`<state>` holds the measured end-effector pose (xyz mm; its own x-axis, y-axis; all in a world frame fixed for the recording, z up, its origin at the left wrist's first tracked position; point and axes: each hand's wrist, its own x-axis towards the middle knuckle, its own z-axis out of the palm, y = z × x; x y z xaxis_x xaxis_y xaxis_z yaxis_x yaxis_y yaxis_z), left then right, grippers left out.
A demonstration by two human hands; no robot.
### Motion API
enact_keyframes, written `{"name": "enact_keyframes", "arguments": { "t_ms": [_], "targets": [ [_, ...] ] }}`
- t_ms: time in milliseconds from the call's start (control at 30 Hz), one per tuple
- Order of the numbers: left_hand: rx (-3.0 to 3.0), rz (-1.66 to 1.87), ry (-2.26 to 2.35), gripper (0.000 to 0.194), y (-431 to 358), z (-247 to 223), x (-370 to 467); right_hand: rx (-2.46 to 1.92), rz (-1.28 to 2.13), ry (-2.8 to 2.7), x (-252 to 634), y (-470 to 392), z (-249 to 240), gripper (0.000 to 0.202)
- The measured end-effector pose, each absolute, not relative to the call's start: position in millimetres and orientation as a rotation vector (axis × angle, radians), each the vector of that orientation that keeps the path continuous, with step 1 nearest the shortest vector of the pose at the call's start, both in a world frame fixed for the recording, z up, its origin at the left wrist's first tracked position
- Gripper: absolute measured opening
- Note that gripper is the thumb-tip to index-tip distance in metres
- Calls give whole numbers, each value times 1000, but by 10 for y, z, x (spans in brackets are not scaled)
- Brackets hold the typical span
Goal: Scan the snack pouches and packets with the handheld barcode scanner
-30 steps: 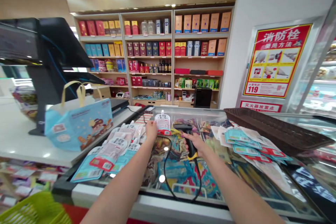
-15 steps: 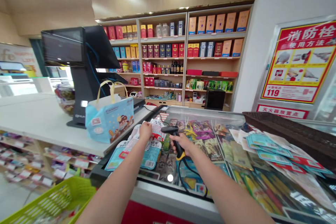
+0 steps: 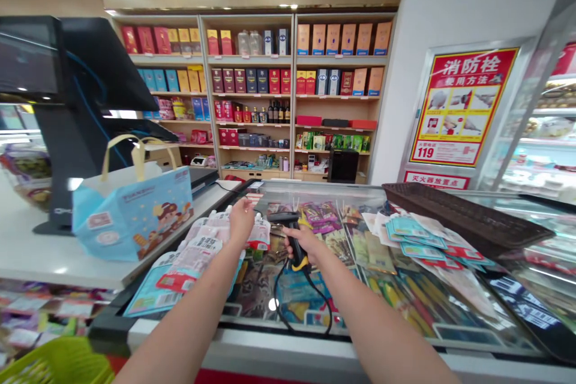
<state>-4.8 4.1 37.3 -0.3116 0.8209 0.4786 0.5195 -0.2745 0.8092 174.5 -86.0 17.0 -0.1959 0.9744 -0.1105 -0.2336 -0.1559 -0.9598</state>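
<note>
The right hand is closed round the handle of the scanner. At nine o'clock from it, the left hand is half open, its fingers curled, with nothing visible inside, over the pouches. The bag stands at ten o'clock from these

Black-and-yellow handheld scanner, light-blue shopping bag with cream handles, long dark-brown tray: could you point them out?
Handheld scanner [image 3: 284,216], head view, on its black head.
Shopping bag [image 3: 135,219], head view, on its printed front.
Brown tray [image 3: 472,219], head view, on its bare inside.
</note>
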Motion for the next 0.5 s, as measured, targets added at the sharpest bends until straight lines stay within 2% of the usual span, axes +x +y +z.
{"name": "enact_keyframes", "arguments": {
  "t_ms": [167,333,500],
  "targets": [
    [1680,1443,1586,15,11,188,714,-1127,1446,-981,2411,-1016,168,27],
    [1788,1252,1344,6,-126,-7,1751,-1175,1314,-923,3128,-1203,117,34],
    [1911,1037,1075,14,-349,-132,2725,-1173,1182,-922,3694,-1301,99,37]
  ]
}}
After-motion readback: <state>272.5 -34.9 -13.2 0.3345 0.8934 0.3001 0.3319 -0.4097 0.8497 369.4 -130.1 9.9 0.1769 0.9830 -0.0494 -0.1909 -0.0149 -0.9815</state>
